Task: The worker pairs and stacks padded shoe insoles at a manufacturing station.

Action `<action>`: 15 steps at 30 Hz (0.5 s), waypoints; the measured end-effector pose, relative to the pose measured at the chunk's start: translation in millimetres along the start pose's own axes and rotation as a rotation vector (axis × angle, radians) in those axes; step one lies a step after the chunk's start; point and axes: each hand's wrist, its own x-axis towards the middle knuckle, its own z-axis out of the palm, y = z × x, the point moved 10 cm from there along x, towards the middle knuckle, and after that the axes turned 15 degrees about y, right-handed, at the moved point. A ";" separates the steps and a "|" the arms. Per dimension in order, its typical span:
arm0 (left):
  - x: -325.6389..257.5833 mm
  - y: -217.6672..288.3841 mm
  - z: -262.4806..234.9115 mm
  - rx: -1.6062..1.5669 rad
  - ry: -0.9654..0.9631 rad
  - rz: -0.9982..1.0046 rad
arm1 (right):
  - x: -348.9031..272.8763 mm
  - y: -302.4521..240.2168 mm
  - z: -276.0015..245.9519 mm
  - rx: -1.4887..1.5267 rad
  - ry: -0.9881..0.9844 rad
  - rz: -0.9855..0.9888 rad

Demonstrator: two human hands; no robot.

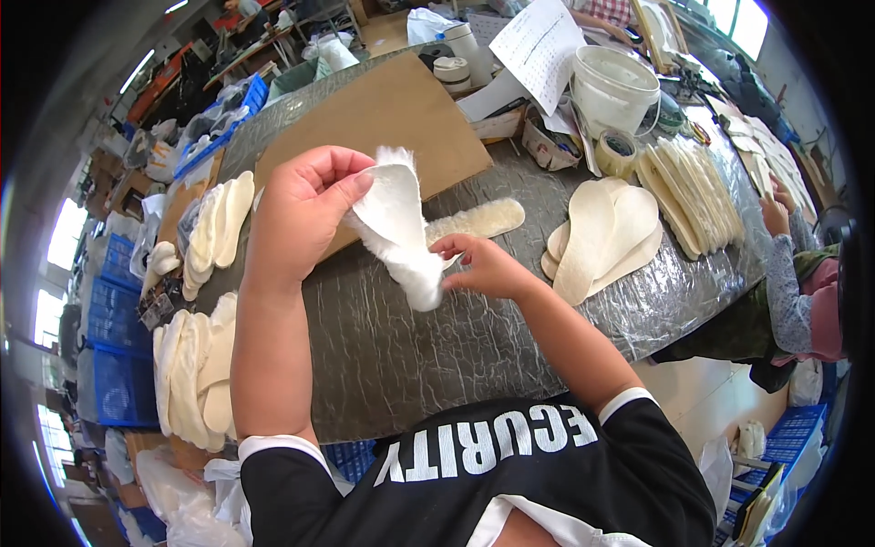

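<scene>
Fleecy white insole [398, 228]; crinkled glossy plastic table cover [437, 346]; matt cardboard sheet [383, 118].

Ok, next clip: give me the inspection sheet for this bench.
Surface: grey crinkled table with a brown board.
Job's things: white fleecy insole, held up by both hands.
Clutter: second fleecy insole, insole stacks, white bucket, tape roll, papers.
Hands: left hand grips the insole's top; right hand pinches its lower end.
Cables: nothing seen.
Surroundings: blue crates, another person's hand.
</scene>
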 end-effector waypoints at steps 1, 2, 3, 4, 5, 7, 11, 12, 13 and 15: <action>0.4 -0.3 -1.0 -0.017 0.011 0.004 | 1.1 2.4 -1.1 0.005 0.002 0.001; -0.5 -1.1 -2.7 -0.012 0.011 0.005 | 3.4 11.2 -1.9 0.031 0.008 0.074; -1.0 -2.7 -5.3 -0.059 0.019 -0.009 | 3.3 19.2 -2.7 0.056 0.013 0.148; -1.6 -5.4 -8.2 -0.108 0.027 -0.024 | -0.5 21.4 -3.8 0.153 0.013 0.192; -2.6 -9.5 -13.0 -0.105 0.028 -0.026 | -3.1 21.8 -5.3 0.156 0.011 0.193; -2.9 -22.6 -36.0 -0.184 0.155 -0.044 | -9.5 20.5 -25.6 0.015 0.124 0.148; -53.0 -96.7 -91.2 -0.174 0.521 -0.265 | -54.6 -62.8 -71.3 -0.438 0.420 -0.540; -75.5 -124.6 -90.9 -0.182 0.555 -0.345 | -65.9 -66.5 -76.5 -0.443 0.419 -0.517; -102.7 -153.4 -91.0 -0.186 0.591 -0.428 | -81.7 -76.7 -76.4 -0.580 0.434 -0.572; -160.2 -209.9 -88.5 -0.206 0.657 -0.618 | -108.7 -73.2 -71.6 -0.719 0.437 -0.605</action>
